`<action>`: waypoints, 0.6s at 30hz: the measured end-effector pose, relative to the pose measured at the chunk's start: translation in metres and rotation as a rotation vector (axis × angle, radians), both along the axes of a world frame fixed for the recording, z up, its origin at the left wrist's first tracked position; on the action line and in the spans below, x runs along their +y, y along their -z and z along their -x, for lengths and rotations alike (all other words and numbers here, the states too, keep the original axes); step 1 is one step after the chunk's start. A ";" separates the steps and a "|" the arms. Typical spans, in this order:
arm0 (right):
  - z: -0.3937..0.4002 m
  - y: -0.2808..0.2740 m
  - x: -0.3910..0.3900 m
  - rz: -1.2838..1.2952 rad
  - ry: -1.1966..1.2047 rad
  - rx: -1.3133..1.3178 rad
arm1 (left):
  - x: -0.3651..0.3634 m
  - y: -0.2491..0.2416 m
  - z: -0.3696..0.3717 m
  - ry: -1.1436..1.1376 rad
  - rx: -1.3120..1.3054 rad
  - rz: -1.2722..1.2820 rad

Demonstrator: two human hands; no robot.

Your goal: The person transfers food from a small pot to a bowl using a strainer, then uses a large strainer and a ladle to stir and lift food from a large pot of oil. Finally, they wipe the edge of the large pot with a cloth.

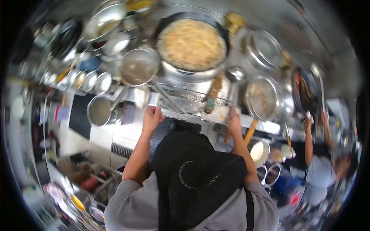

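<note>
My left hand (153, 118) is raised near the counter's front edge, its fingers curled in; whether anything small is inside is hidden. My right hand (234, 122) is wrapped round the handle of a metal ladle (236, 73), whose bowl lies up and away from me, right of the big pan. Between my hands, a brush-like tool (213, 94) with a green band lies on the metal counter (189, 91). Beyond it a large black pan (192, 42) is filled with yellowish, blurred food.
Left of the big pan are a saucepan (138, 67), a lower pot (99, 110) and several small bowls (103, 82). To the right stand a pan with food (263, 98) and a lidded pot (266, 48). At far right a co-worker (322, 169) reaches toward a dark pan (304, 90).
</note>
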State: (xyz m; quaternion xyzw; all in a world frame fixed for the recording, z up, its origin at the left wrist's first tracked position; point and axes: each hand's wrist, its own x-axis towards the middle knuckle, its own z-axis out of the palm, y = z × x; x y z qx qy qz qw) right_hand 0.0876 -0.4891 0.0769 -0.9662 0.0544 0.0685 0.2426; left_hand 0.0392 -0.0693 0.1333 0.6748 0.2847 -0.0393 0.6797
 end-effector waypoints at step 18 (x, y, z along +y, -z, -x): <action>0.035 -0.113 0.111 -0.356 -0.201 -0.202 | -0.035 0.053 -0.096 0.054 -0.078 -0.692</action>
